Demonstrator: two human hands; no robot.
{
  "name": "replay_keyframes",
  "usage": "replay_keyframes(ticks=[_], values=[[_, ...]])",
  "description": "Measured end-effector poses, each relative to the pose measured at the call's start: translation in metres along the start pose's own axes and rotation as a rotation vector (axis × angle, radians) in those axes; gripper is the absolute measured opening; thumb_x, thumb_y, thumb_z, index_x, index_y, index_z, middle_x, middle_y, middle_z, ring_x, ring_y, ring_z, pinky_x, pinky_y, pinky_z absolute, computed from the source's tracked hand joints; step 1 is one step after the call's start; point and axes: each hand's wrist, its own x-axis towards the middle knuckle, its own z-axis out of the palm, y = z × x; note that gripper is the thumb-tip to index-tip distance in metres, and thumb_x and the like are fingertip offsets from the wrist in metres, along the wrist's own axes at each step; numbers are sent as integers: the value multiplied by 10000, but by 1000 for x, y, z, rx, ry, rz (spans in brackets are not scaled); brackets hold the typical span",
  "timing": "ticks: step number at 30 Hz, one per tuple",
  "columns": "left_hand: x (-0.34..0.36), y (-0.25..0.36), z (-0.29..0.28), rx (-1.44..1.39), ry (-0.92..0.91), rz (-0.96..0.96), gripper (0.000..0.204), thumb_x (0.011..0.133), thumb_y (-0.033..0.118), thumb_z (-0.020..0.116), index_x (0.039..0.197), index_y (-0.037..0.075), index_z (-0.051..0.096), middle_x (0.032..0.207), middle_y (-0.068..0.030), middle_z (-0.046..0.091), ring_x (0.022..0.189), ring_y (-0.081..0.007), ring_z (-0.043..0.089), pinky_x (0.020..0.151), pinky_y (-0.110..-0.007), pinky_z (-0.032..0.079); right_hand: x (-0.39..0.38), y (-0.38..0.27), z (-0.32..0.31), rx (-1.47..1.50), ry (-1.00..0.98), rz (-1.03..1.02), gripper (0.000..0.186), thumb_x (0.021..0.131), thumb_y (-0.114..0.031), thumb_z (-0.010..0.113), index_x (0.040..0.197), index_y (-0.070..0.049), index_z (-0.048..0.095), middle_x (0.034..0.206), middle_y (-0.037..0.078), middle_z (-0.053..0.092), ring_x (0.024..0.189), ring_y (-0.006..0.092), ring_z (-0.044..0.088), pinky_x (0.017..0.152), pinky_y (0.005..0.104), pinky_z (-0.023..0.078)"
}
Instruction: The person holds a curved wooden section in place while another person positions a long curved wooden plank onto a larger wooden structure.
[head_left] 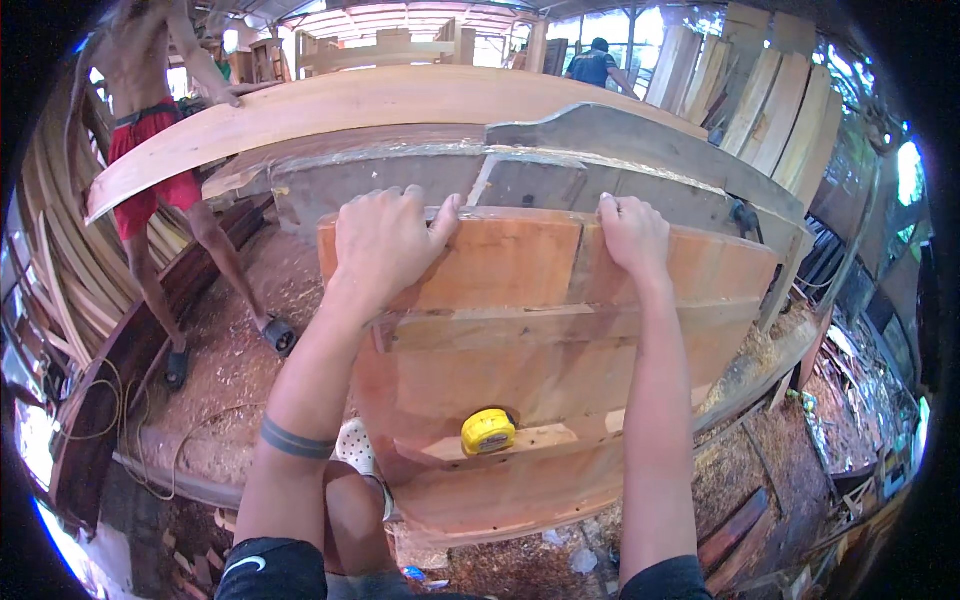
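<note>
1. Our left hand [390,240] holds the top edge of a big wooden panel [490,265], close to its left end. The fingers fold over the edge and the thumb is on the side toward the other hand.
2. Our right hand [637,235] holds the same top edge, farther along, with fingers curled over too. We cannot see the fingertips behind the wood.
3. The two hands are well apart, so a long bit of the top edge shows between them. More of the edge goes on past the right hand.
4. The panel stands up right in front of us, between our arms. Its bottom edge bends in a curve low down, over the messy ground.
5. A yellow tape measure [487,432] sits at the low bar of the panel, between our arms.
6. Just past the top edge is a gray bench [320,195]. It takes up the room in front of us. We cannot tell if the panel touches it.
7. A long pale board [400,100] lies over the bench, and a co-worker's hand [225,97] is on it at the left.
8. On our left, a wide strip of sawdust floor [235,300] lies between the panel and a dark beam [110,400]. A thin cord [180,460] loops there, near our white shoe [358,447].
</note>
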Motion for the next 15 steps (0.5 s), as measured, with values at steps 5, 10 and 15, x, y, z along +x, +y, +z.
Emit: replay_keyframes(ticks=[5,10,15], values=[[0,0,1,1,8,6,481,887,436,497,683,24,638,633,-208,610,633,-370,624,597,-475,480,0,-6,-6,2,-3,-7,457,884,-347,424,728,-5,683,799,242,650,789,422,623,780,497,469],[0,-2,3,13,20,5,470,891,426,500,675,31,633,623,-204,608,620,-369,620,583,-471,476,1,-5,-3,22,-7,-6,452,883,-348,425,740,-7,686,800,246,649,794,421,625,779,499,469],[1,-4,7,-5,43,30,476,894,435,496,672,36,632,621,-196,607,627,-361,624,574,-465,475,2,-1,0,26,-17,3,444,880,-350,430,756,-12,689,814,244,653,801,417,627,780,499,469]])
